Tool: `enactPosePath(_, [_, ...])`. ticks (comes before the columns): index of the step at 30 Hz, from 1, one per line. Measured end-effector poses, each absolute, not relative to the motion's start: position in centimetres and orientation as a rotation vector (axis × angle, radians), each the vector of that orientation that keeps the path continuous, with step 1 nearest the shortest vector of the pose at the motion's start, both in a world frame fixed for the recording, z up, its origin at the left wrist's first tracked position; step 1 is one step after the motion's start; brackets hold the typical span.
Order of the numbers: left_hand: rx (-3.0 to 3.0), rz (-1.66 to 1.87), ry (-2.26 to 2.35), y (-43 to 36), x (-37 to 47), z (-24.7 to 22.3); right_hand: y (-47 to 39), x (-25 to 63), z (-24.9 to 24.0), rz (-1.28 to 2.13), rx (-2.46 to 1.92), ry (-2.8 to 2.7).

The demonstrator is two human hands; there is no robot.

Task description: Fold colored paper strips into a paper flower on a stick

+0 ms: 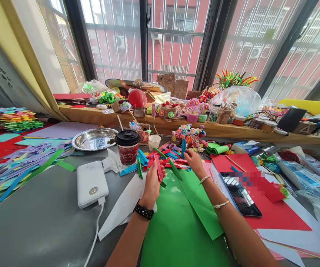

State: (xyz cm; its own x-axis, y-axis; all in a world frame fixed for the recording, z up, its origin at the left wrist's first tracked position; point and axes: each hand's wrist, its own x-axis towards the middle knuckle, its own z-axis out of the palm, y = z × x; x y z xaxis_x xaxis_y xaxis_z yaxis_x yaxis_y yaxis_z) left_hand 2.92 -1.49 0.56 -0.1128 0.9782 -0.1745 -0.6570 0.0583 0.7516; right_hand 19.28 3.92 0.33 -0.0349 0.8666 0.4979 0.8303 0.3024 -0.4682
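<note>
My left hand (151,182): closed on a folded red strip (158,168), which stands up between thumb and fingers. My right hand (195,163): fingertips pinching a blue strip (183,149), held upright just off the tips, to the left of that hand and a bit farther out than the red one. Hands are apart, both over the far part of the worktop (51,218).

Strip pile (173,152), mixed red, blue and green, lies between and just beyond the hands. A green strip (140,168) is just left of my left hand; can't tell if it touches. Green sheets (168,222) run from the pile back toward me, between my forearms.

Left side: white tissue (123,207) by my left wrist, power bank (92,184) with cable plugged in, lidded coffee cup (127,146) beyond it, steel plate (95,139) behind that to the left. Right side: phone (241,194), partly on a red sheet (282,211), right of my right forearm. Yarn flowers (188,134) sit just past my right hand.
</note>
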Motion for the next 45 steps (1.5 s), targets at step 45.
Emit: enactPosePath(45, [0.683,1.358,0.552,-2.6,4.5,0.9,-3.2,16.3,3.3,0.652,-1.265,-1.631])
